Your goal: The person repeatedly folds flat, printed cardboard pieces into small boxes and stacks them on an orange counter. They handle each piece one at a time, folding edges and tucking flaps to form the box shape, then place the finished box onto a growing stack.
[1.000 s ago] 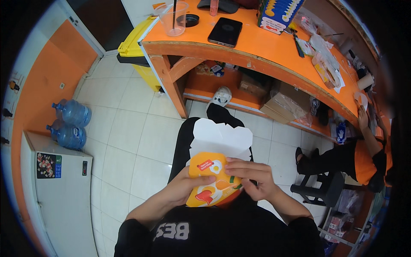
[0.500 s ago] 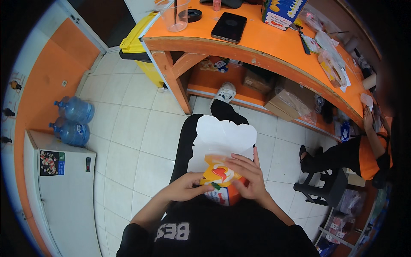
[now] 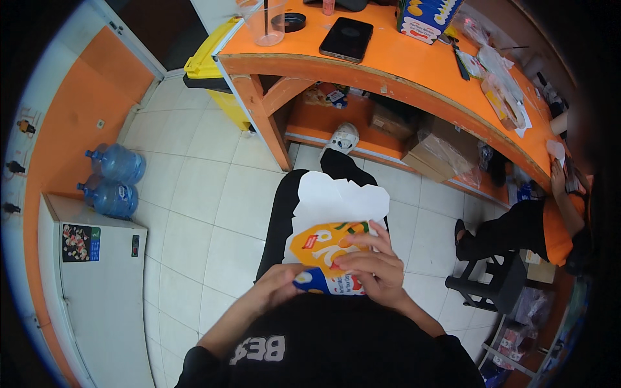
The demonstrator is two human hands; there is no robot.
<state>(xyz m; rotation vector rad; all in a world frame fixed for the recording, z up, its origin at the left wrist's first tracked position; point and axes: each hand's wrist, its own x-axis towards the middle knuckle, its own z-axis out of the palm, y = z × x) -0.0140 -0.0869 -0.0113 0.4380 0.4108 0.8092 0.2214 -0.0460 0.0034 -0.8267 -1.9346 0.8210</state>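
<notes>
One shirt point(image 3: 349, 336): black with pale lettering, nearest of all; the carton point(image 3: 314, 240) is just beyond it.
Carton: over the lap, between the two hands and touched by both; its yellow face bears egg pictures, and a blue panel point(image 3: 314, 279) shows along the near side.
Left hand point(image 3: 281, 284): closed on the carton's near left corner, beside the blue panel; some fingertips are hidden.
Right hand point(image 3: 376, 266): at the carton's right side, fingers bent and spread over the yellow face, touching it; whether they grip, I cannot tell.
Sheet point(image 3: 339, 199): white, notched at its far edge, reaching out beyond the carton over the lap; whether the two are joined, I cannot tell.
Trousers point(image 3: 283, 210): black, showing left of the sheet.
Shoe point(image 3: 346, 137): white, beyond the sheet, at the front of the low shelf point(image 3: 304, 124).
Stool point(image 3: 495, 284): dark, well to the right of the right hand.
Cabinet point(image 3: 107, 284): white, well to the left.
Counter point(image 3: 297, 50): orange, across the top, with a phone point(image 3: 347, 40), a clear cup point(image 3: 267, 29) and a blue box point(image 3: 424, 19) on it.
Co-worker point(image 3: 557, 229): in orange and black, at the counter's right end.
Bottles point(image 3: 118, 163): two, blue, beyond the cabinet.
Bin point(image 3: 208, 59): yellow, beside the counter's left end.
</notes>
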